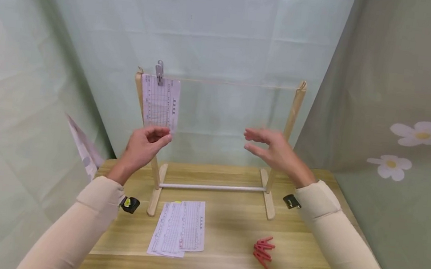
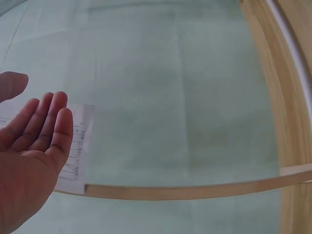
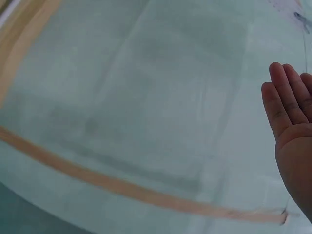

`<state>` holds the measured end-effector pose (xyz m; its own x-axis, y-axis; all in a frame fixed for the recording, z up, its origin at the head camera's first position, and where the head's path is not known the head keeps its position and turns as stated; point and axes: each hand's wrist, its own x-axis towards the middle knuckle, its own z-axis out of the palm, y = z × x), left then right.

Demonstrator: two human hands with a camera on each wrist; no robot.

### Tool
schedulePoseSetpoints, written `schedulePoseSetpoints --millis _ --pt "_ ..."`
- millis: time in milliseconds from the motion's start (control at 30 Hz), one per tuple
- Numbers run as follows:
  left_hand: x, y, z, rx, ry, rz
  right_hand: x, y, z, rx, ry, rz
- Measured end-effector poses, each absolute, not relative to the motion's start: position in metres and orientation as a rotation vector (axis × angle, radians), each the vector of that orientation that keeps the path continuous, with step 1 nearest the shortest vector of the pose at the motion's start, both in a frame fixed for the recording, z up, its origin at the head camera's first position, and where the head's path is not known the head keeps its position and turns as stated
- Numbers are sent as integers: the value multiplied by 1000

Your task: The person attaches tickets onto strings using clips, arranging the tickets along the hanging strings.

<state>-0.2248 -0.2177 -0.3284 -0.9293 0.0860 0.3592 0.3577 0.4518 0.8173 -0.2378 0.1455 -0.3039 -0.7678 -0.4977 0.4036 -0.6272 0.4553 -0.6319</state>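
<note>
A printed paper slip point(image 1: 160, 101) hangs from the string point(image 1: 222, 82) at the left end of a wooden frame, held by a grey metal clip point(image 1: 160, 73). My left hand point(image 1: 142, 147) is at the slip's lower edge. In the left wrist view its fingers are extended, with the thumb apart from them, and the slip shows behind them. To the right, my right hand point(image 1: 272, 150) hovers before the frame's right post point(image 1: 294, 110), slightly blurred. Its fingers point(image 3: 280, 100) are straight and hold nothing in the right wrist view.
Several overlapping printed slips point(image 1: 193, 226) lie on the wooden table point(image 1: 224, 261) in front of the frame. Right of them is a cluster of red clothespins point(image 1: 263, 251). A white rod point(image 1: 213, 188) joins the frame's feet. Pale fabric hangs behind and on both sides.
</note>
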Motion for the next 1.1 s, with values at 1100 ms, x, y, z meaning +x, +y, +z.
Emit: schedulePoseSetpoints --millis 1100 --pt "-197 -229 -438 -247 -2522 -1741 -194 212 -423 727 -2655 1275"
